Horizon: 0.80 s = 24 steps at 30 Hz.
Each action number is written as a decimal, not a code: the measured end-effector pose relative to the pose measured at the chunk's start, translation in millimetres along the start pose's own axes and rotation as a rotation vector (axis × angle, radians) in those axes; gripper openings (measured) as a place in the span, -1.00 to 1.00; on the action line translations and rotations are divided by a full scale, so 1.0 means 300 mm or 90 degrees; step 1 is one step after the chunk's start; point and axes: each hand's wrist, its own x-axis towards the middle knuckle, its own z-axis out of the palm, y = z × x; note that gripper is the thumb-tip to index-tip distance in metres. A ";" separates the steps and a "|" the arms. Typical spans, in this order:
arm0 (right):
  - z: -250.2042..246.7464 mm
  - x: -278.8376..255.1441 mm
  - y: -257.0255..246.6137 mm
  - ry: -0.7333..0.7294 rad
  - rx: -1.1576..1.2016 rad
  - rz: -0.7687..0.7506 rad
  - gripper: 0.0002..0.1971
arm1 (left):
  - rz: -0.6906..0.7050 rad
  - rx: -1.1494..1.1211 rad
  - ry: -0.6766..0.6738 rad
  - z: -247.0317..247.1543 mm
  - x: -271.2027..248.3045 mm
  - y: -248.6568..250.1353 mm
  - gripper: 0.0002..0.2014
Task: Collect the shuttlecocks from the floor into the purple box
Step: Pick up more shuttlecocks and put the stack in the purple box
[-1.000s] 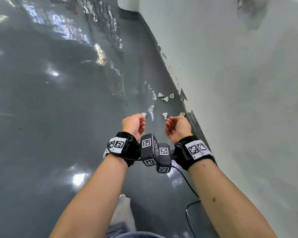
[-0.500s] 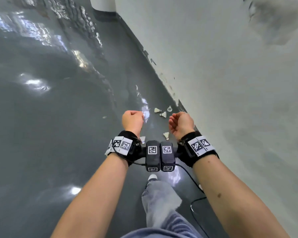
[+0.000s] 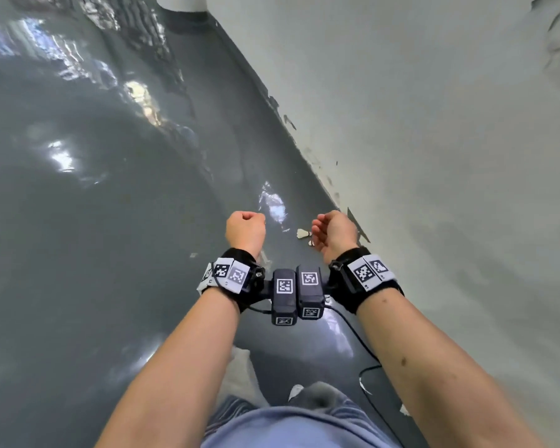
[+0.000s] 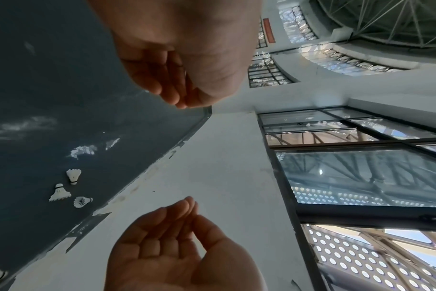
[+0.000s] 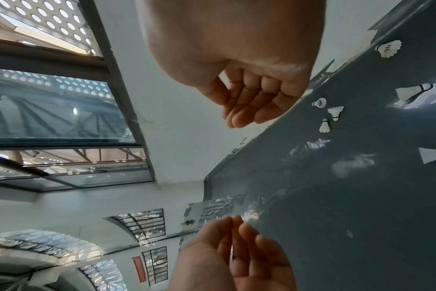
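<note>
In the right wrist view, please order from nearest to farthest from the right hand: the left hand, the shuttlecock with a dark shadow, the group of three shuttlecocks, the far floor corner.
1. Left hand, directly opposite the right hand.
2. Shuttlecock with a dark shadow, on the floor near the picture's right edge.
3. Group of three shuttlecocks, farther along, near the wall.
4. Floor corner, at the far end.
</note>
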 end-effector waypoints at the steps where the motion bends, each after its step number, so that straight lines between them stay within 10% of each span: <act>1: 0.018 0.053 -0.019 0.017 0.014 0.001 -0.76 | -0.014 0.008 -0.027 0.040 0.050 0.009 -0.97; 14: 0.133 0.656 0.065 0.236 0.129 0.147 -0.78 | -0.214 0.209 -0.260 0.382 0.860 -0.049 -0.84; 16: 0.163 0.969 0.203 0.315 0.162 0.210 -0.76 | -0.255 0.300 -0.305 0.585 1.125 -0.194 -0.74; 24: 0.084 1.181 0.388 0.396 0.185 0.286 -0.69 | -0.321 0.372 -0.433 0.784 1.223 -0.345 -0.66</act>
